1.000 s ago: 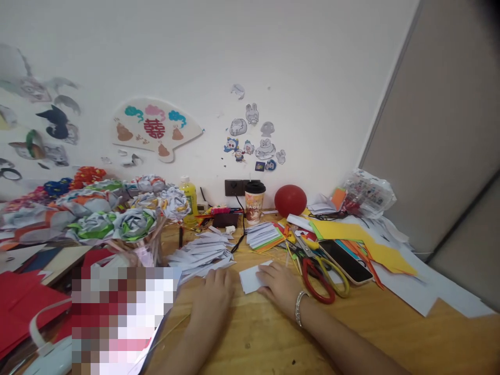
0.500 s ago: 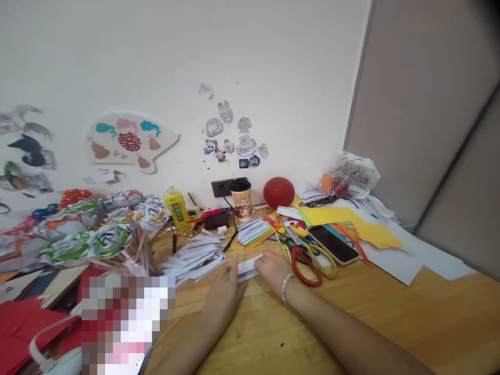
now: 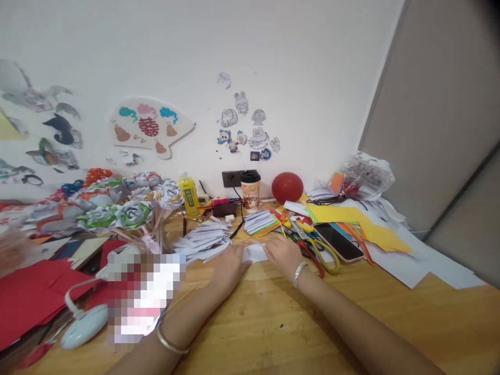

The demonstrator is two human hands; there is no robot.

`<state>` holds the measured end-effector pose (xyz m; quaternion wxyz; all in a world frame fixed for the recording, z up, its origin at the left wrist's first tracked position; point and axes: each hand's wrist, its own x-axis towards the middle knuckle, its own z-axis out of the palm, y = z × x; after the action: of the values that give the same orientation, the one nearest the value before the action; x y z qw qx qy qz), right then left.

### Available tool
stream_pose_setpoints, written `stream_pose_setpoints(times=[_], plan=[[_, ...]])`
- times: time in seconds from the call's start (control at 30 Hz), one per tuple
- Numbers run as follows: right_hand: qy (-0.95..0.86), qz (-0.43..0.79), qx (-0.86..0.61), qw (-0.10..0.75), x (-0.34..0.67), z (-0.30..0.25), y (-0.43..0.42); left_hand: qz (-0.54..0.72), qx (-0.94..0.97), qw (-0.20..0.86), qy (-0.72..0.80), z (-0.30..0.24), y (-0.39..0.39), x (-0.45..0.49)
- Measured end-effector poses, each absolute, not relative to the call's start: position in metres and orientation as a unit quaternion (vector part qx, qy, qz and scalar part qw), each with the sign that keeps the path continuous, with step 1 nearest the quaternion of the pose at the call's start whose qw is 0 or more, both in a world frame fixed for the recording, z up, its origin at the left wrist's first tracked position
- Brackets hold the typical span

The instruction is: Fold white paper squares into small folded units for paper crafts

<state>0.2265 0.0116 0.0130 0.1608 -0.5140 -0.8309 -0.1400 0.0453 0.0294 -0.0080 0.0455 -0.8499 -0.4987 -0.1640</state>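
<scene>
1 white paper [image 3: 254,253] runs lengthwise left-right between the fingers [image 3: 272,250].

White wall [image 3: 304,62] behind a light wooden desk [image 3: 250,338]; small cartoon cutouts [image 3: 258,138] and a fan-shaped decoration [image 3: 156,125] up on the wall. Dark socket [image 3: 230,179] low down, just above desk level. Grey-brown panel [image 3: 437,104] along the right side, light soft and a bit dim.
</scene>
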Motion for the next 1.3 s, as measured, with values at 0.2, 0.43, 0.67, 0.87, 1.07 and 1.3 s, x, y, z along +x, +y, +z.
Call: stream_pose_setpoints(times=[0.2,0.43,0.67,0.87,1.07,1.3], plan=[[-0.896,-0.246,-0.320,0.184,0.224,-0.002,-0.031,-0.191,-0.856,0.027,-0.480,0.001,0.026,0.034],[-0.924,-0.120,-0.336,0.140,0.214,-0.020,-0.045,-0.196,-0.913,0.050,-0.353,0.001,-0.053,0.020],[-0.914,0.122,-0.369,0.116,0.216,0.009,-0.014,-0.136,-0.942,0.177,-0.249,-0.011,-0.087,0.055],[-0.878,0.192,-0.407,0.162,0.213,0.002,-0.011,-0.120,-0.942,0.072,-0.306,-0.021,-0.081,0.047],[-0.872,0.174,-0.426,0.165,0.207,-0.001,-0.011,-0.144,-0.934,0.020,-0.326,-0.028,-0.081,0.048],[-0.888,0.098,-0.437,0.108,0.202,-0.003,-0.008,-0.123,-0.929,-0.039,-0.348,-0.022,-0.081,0.047]])
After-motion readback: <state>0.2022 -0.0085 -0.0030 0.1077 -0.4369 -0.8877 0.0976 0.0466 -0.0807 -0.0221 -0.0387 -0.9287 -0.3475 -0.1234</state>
